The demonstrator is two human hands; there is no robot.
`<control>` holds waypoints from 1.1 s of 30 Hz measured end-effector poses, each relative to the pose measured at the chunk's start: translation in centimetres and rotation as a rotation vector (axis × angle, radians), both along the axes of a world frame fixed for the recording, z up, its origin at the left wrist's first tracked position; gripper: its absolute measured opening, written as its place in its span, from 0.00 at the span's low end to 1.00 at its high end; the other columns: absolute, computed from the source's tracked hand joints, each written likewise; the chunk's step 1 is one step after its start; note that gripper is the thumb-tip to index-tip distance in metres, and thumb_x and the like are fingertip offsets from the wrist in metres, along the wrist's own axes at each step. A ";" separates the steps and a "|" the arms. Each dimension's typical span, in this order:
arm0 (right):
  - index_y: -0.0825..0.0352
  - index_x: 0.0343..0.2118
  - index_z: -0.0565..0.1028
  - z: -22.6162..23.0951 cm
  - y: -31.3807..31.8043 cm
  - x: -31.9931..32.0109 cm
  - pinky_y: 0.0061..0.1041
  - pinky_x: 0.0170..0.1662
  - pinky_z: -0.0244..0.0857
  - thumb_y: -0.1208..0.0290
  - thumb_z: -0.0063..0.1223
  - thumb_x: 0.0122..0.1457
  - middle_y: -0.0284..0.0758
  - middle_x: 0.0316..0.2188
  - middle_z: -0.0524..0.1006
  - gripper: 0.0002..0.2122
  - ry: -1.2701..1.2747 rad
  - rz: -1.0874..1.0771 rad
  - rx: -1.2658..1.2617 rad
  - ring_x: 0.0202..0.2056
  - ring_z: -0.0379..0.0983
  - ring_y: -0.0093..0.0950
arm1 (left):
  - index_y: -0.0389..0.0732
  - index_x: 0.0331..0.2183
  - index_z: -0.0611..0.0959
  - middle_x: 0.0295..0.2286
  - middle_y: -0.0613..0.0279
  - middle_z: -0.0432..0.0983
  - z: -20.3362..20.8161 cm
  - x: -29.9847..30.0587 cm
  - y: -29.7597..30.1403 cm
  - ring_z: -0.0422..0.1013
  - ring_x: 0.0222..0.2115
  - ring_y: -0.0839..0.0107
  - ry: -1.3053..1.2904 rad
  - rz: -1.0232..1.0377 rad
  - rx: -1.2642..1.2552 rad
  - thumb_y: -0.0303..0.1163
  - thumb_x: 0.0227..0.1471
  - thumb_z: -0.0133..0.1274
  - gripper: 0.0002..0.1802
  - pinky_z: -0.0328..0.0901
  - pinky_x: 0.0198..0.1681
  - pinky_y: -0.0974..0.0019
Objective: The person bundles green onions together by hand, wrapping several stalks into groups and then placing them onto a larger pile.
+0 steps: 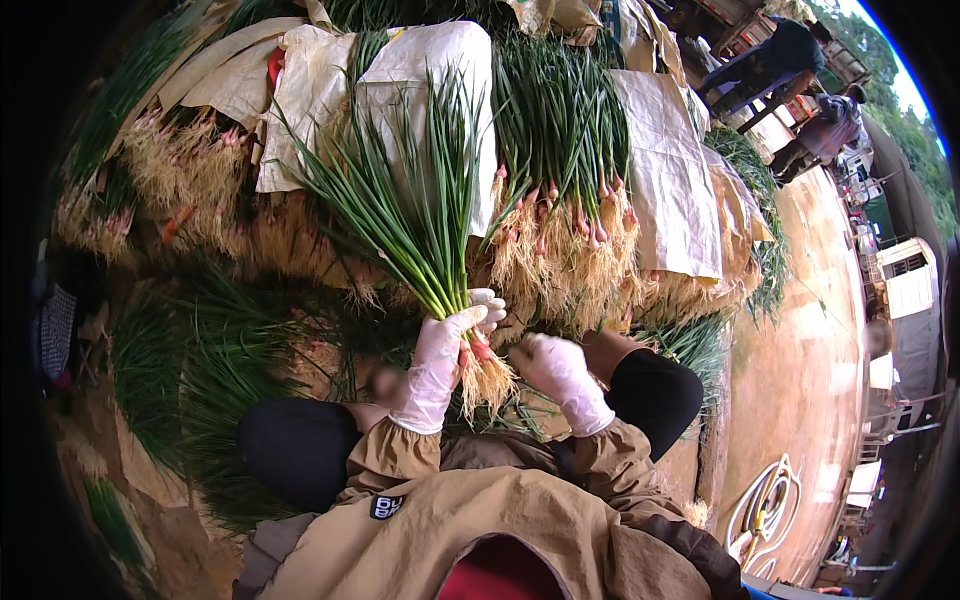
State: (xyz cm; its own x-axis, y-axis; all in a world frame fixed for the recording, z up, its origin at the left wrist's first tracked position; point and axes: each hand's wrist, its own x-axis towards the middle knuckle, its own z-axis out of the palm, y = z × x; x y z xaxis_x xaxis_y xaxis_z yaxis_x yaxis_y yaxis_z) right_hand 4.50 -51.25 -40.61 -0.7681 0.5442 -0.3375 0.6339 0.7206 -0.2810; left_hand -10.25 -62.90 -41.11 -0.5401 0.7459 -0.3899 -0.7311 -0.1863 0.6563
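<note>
My left hand [447, 345], in a thin whitish glove, is wrapped round a bunch of green garlic [425, 240]. Its long leaves fan up and to the left; pinkish bulbs and pale roots [487, 385] stick out below the fist. Just right of those roots is my right hand [552, 370], gloved alike, slightly blurred, with its fingers curled in. Whatever it may pinch is hidden. Behind the bunch, more green garlic [565, 140] lies in a thick row, roots toward me, partly under white sheets [665, 170].
Loose green stalks [225, 380] lie on the ground at the left, beside my bent knee [300, 445]. On the right stretches a wet brown floor [800, 330] with a coiled hose [765, 510]. Two people [825, 130] are bent over at the far right.
</note>
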 end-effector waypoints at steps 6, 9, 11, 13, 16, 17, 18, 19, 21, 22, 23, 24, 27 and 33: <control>0.67 0.31 0.76 8.9 9.8 -11.9 0.34 0.36 0.69 0.52 0.57 0.57 0.41 0.34 0.75 0.19 0.267 -0.278 0.681 0.35 0.72 0.32 | 0.35 0.41 0.80 0.35 0.56 0.80 2.6 0.1 -0.2 0.72 0.20 0.78 0.039 -0.146 -0.002 0.26 0.53 0.50 0.13 0.69 0.20 0.75; 0.68 0.34 0.76 8.6 8.8 -11.1 0.32 0.39 0.68 0.54 0.57 0.57 0.39 0.34 0.75 0.18 0.441 -0.305 0.342 0.35 0.72 0.31 | 0.33 0.46 0.77 0.41 0.54 0.78 1.4 0.3 0.1 0.72 0.31 0.72 0.024 -0.069 0.078 0.26 0.54 0.49 0.17 0.70 0.33 0.71; 0.69 0.36 0.77 7.2 6.2 -8.9 0.27 0.39 0.68 0.60 0.57 0.59 0.36 0.34 0.76 0.14 0.634 -0.390 -0.129 0.34 0.72 0.26 | 0.32 0.45 0.77 0.36 0.53 0.79 0.4 0.4 0.0 0.74 0.29 0.70 -0.013 -0.084 0.052 0.27 0.55 0.50 0.15 0.71 0.30 0.71; 0.69 0.36 0.77 3.6 2.4 -7.2 0.23 0.35 0.67 0.66 0.56 0.60 0.33 0.28 0.74 0.10 0.839 -0.409 -0.540 0.29 0.70 0.24 | 0.32 0.43 0.77 0.31 0.53 0.79 -0.5 0.9 0.2 0.76 0.26 0.68 -0.031 -0.135 -0.005 0.29 0.56 0.50 0.14 0.71 0.27 0.71; 0.70 0.37 0.77 0.0 -0.5 -6.9 0.24 0.33 0.66 0.69 0.56 0.60 0.32 0.24 0.74 0.09 1.046 -0.264 -0.327 0.26 0.70 0.23 | 0.35 0.35 0.79 0.17 0.62 0.74 -1.1 2.0 0.4 0.69 0.10 0.72 -0.072 -0.100 -0.035 0.31 0.56 0.52 0.09 0.65 0.12 0.73; 0.70 0.36 0.77 -0.2 -0.4 -6.8 0.21 0.33 0.66 0.69 0.53 0.62 0.33 0.26 0.76 0.09 1.013 -0.233 -0.315 0.28 0.71 0.21 | 0.35 0.35 0.79 0.17 0.61 0.74 -1.6 2.3 0.3 0.69 0.10 0.72 -0.052 -0.081 -0.056 0.31 0.56 0.52 0.09 0.64 0.12 0.73; 0.69 0.36 0.77 -0.1 -0.7 -6.8 0.20 0.33 0.66 0.68 0.53 0.62 0.33 0.26 0.76 0.08 1.010 -0.284 -0.449 0.28 0.71 0.21 | 0.35 0.35 0.79 0.17 0.61 0.75 -0.9 2.4 0.3 0.69 0.10 0.72 -0.034 -0.061 -0.073 0.31 0.56 0.52 0.09 0.64 0.12 0.72; 0.69 0.36 0.77 0.1 -1.0 -6.9 0.19 0.32 0.66 0.68 0.52 0.63 0.33 0.26 0.76 0.08 1.002 -0.334 -0.583 0.28 0.71 0.21 | 0.34 0.35 0.80 0.17 0.59 0.76 -1.3 2.2 0.3 0.68 0.09 0.73 -0.052 -0.074 -0.049 0.31 0.56 0.52 0.09 0.60 0.09 0.74; 0.68 0.35 0.78 1.4 -0.9 -6.2 0.18 0.26 0.63 0.68 0.51 0.63 0.31 0.21 0.75 0.09 0.908 -0.372 -0.745 0.23 0.70 0.18 | 0.34 0.34 0.81 0.18 0.57 0.77 -0.3 1.7 -0.1 0.67 0.08 0.74 -0.015 -0.104 -0.052 0.33 0.58 0.51 0.11 0.54 0.07 0.77; 0.67 0.30 0.77 4.6 -0.9 -5.9 0.19 0.22 0.62 0.66 0.52 0.63 0.29 0.17 0.74 0.10 0.654 -0.363 -0.562 0.18 0.67 0.16 | 0.34 0.36 0.81 0.20 0.57 0.78 -0.1 0.9 -0.9 0.70 0.12 0.75 -0.026 -0.193 -0.044 0.34 0.58 0.50 0.12 0.58 0.10 0.76; 0.66 0.27 0.76 3.5 0.7 -5.7 0.19 0.21 0.61 0.65 0.52 0.63 0.28 0.16 0.74 0.11 0.756 -0.200 -0.162 0.17 0.66 0.17 | 0.32 0.37 0.79 0.21 0.57 0.77 0.1 0.7 -0.9 0.72 0.17 0.71 -0.067 -0.191 0.060 0.32 0.58 0.49 0.12 0.65 0.19 0.71; 0.65 0.24 0.76 2.4 2.5 -5.3 0.20 0.19 0.61 0.64 0.52 0.63 0.28 0.15 0.73 0.13 0.838 -0.039 0.239 0.15 0.66 0.17 | 0.31 0.39 0.77 0.22 0.58 0.76 0.4 0.5 -0.8 0.74 0.22 0.66 -0.106 -0.195 0.159 0.30 0.58 0.49 0.11 0.71 0.27 0.65; 0.64 0.19 0.75 4.0 6.9 -3.5 0.25 0.21 0.63 0.55 0.46 0.65 0.32 0.15 0.74 0.21 0.724 -0.452 -0.006 0.16 0.69 0.22 | 0.30 0.41 0.76 0.24 0.56 0.75 0.6 0.1 -1.7 0.74 0.27 0.63 -0.108 -0.293 0.194 0.29 0.59 0.49 0.12 0.70 0.34 0.61; 0.68 0.37 0.73 4.1 0.6 -5.2 0.23 0.18 0.62 0.49 0.38 0.66 0.31 0.16 0.72 0.23 0.719 -0.306 -1.237 0.14 0.69 0.23 | 0.30 0.41 0.76 0.26 0.56 0.75 1.0 0.3 -1.2 0.74 0.29 0.62 -0.199 -0.306 0.353 0.34 0.60 0.48 0.15 0.70 0.37 0.59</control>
